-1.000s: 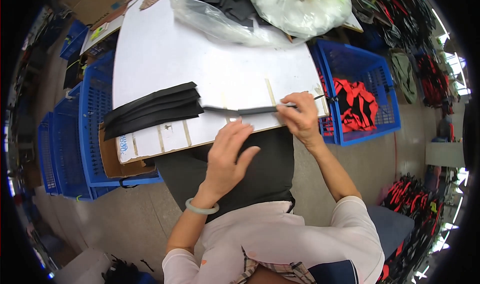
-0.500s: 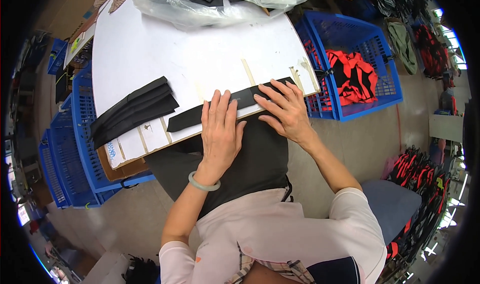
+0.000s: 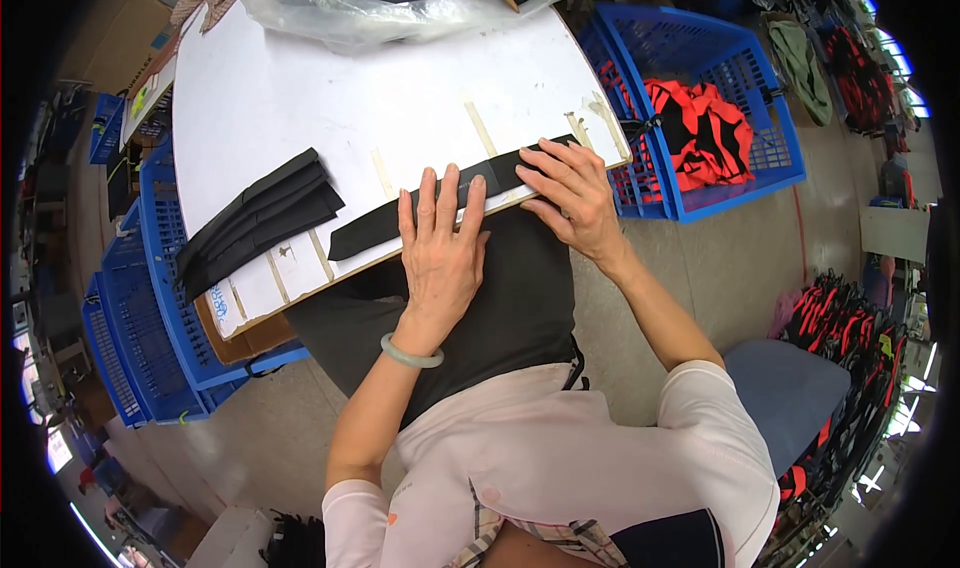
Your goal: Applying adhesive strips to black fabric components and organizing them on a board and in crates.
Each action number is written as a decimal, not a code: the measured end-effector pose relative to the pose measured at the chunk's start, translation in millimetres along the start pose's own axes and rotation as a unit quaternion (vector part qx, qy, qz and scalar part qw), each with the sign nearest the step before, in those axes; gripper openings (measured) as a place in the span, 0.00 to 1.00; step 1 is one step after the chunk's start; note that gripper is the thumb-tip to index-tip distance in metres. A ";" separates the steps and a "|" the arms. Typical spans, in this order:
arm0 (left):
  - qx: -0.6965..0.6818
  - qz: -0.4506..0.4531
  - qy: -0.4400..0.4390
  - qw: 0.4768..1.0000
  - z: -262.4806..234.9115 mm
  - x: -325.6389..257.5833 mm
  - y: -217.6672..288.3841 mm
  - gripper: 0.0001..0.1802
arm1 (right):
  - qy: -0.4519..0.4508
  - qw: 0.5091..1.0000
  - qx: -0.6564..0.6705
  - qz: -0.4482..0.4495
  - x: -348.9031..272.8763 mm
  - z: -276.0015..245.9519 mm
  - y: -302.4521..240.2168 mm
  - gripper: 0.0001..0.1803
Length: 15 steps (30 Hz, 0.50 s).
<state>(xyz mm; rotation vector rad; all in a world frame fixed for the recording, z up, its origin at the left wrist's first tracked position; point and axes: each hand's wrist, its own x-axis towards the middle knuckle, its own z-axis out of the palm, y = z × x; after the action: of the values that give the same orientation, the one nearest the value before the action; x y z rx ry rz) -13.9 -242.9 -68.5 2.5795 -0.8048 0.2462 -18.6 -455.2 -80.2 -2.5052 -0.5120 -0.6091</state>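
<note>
A long black fabric strip (image 3: 378, 230) lies flat along the near edge of a white board table. My left hand (image 3: 440, 243) rests on its middle with the fingers stretched out. Over its right end lies my right hand (image 3: 572, 200), fingers spread across the cloth. Between the hands a small greyish patch shows on the strip. To the left, a stack of similar black fabric strips (image 3: 262, 218) fans out slightly and hangs a little past the table's left edge. The underside of the strip is hidden.
A clear plastic bag (image 3: 350, 30) with black pieces sits at the table's far side. Right of the white table (image 3: 300, 88) stands a blue crate (image 3: 690, 203) holding red and black fabric. More blue crates (image 3: 170, 308) stand at the left. A grey-blue seat (image 3: 785, 393) is at lower right.
The view has shifted slightly. Both hands stay flat on the strip, in nearly the same places, and the stack at the left has not visibly moved on the table.
</note>
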 end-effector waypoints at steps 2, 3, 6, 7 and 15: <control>-0.002 -0.006 0.006 1.000 2.4 -1.0 1.3 0.36 | 0.000 1.000 0.002 0.003 -0.3 1.3 -1.6 0.22; 0.006 -0.006 0.011 1.000 3.0 -1.1 2.2 0.36 | 0.002 1.000 0.002 0.004 -0.2 1.3 -2.1 0.22; 0.015 -0.004 0.016 1.000 6.0 0.0 7.4 0.36 | 0.007 1.000 0.005 0.003 -1.9 3.4 -1.3 0.22; 0.016 -0.001 0.016 1.000 7.3 0.7 9.3 0.36 | 0.006 1.000 0.005 0.004 -2.5 3.8 -1.3 0.22; -0.012 0.008 0.042 0.999 18.7 0.0 7.0 0.38 | 0.026 1.000 0.009 -0.004 -4.1 7.4 2.4 0.21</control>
<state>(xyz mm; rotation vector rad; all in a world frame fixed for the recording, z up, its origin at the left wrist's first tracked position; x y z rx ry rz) -17.2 -256.5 -82.8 2.5232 -0.7928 0.3436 -18.6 -454.0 -88.9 -2.4649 -0.5053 -0.6680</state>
